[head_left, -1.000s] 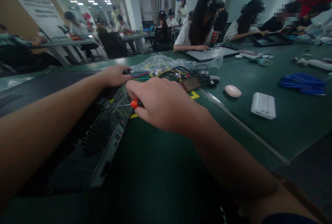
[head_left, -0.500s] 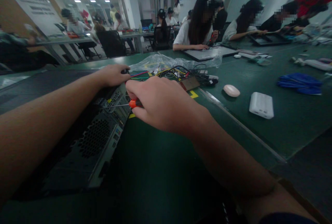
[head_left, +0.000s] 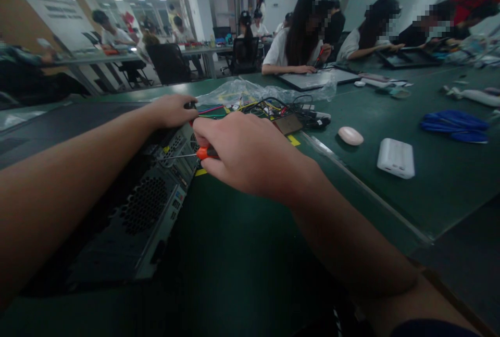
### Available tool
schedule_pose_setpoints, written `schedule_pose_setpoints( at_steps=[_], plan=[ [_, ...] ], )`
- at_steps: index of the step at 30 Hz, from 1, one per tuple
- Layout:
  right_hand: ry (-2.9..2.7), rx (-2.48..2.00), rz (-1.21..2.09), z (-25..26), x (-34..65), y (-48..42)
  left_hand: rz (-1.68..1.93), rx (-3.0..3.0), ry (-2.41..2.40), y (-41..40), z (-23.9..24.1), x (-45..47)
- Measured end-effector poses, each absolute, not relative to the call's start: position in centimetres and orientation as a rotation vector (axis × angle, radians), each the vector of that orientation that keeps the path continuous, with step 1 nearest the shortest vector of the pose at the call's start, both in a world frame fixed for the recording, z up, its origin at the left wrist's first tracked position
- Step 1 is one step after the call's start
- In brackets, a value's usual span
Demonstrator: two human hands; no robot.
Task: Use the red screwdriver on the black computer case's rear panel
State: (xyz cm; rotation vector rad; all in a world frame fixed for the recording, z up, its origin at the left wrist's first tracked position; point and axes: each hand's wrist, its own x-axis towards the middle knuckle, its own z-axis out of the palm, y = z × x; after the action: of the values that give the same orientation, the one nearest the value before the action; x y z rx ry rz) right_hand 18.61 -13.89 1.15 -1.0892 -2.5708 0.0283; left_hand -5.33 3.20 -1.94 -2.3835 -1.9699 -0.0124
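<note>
A dark computer case [head_left: 144,212] lies on its side on the green table [head_left: 242,253], its perforated back panel facing me. My right hand [head_left: 246,152] is closed around an orange-handled screwdriver [head_left: 203,152]; the thin shaft points left at the back panel. My left hand [head_left: 172,110] rests on the far top edge of the case, fingers curled over it. What lies under those fingers is hidden.
Behind the case lie a bundle of coloured cables [head_left: 265,109] and a clear plastic bag [head_left: 250,91]. A pink oval object [head_left: 350,135], a white box [head_left: 396,158] and blue gloves [head_left: 455,124] sit to the right. Several people work at tables beyond.
Both hands hold nearly the same place; the view has shifted slightly and the right hand with the screwdriver sits a little higher.
</note>
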Motion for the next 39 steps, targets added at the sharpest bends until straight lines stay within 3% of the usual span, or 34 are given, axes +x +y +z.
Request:
schedule_pose_setpoints(
  at_steps=[39],
  plan=[
    [-2.606,-1.059,0.044,1.23,18.77,-14.0,0.015,-2.427,-1.979,2.86,-1.37,-5.06]
  ],
)
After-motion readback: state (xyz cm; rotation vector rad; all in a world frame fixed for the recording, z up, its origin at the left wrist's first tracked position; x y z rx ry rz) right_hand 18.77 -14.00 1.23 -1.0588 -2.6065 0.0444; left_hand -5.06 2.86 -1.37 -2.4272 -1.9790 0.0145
